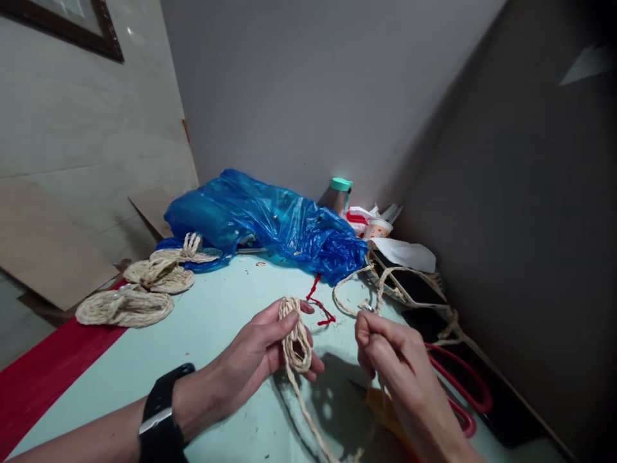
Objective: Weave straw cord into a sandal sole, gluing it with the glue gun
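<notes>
My left hand point(270, 347) is closed on a small oval coil of braided straw cord point(301, 350), thumb on top and fingers behind it. From the coil a loose end of cord point(308, 418) runs down past the bottom edge. To the right, my right hand point(395, 360) is closed with fingers pinched together. A small shiny metal bit shows at its fingertips; what it grips is mostly hidden. Just behind that hand a loop of straw cord point(340, 299) lies on the table. Scissors with red handles point(482, 392) and something orange-yellow point(383, 411) lie beside and beneath it.
Several braided straw pieces shaped like slippers point(125, 308) lie at the left table edge. A crumpled blue plastic bag point(270, 218) spans the back, near a green-lidded bottle point(340, 193) and a paper cup point(378, 228). A twisted red strand point(321, 308) lies mid-table. Walls stand behind and right.
</notes>
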### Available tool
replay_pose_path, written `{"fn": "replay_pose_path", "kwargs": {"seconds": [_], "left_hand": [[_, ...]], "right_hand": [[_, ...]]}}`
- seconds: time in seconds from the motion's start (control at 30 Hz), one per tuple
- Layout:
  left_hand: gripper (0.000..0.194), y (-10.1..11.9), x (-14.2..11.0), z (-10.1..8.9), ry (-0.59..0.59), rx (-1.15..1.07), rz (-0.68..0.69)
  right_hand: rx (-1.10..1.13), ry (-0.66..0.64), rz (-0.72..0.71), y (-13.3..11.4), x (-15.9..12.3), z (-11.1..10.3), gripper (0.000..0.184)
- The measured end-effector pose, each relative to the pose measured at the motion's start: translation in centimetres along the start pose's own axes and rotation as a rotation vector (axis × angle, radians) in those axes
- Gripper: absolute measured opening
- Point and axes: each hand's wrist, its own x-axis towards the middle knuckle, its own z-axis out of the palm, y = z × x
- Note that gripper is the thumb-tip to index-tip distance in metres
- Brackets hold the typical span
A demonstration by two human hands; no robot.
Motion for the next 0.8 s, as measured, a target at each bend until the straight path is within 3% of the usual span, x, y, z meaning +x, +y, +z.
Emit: {"fn": "replay_pose_path", "kwargs": {"seconds": [0.13, 0.27, 0.33, 0.5, 0.8], "left_hand": [[0.014, 0.1, -0.1, 0.2, -0.01, 0.011, -0.027], [0.05, 0.1, -0.6, 0.6, -0.026, 0.07, -0.059], [0.059, 0.0, -0.8, 0.8, -0.028, 0.092, -0.069], [0.065, 0.0, -1.0, 1.1, -0.046, 0.175, -0.066], [0.068, 0.2, -0.8, 1.1, -0.129, 0.202, -0.103]], "right_hand": [[0.063, -0.018, 0.108, 0.0, 0.5, 0.5, 0.024], [0.135, -0.035, 0.141, 0.2, 0.6, 0.8, 0.026], [0.184, -0.073, 0.133, 0.4, 0.6, 0.9, 0.031], [0.32, -0.14, 0.067, 0.9, 0.7, 1.3, 0.032], [0.45, -0.124, 0.062, 0.0, 1.1, 0.9, 0.024]]}}
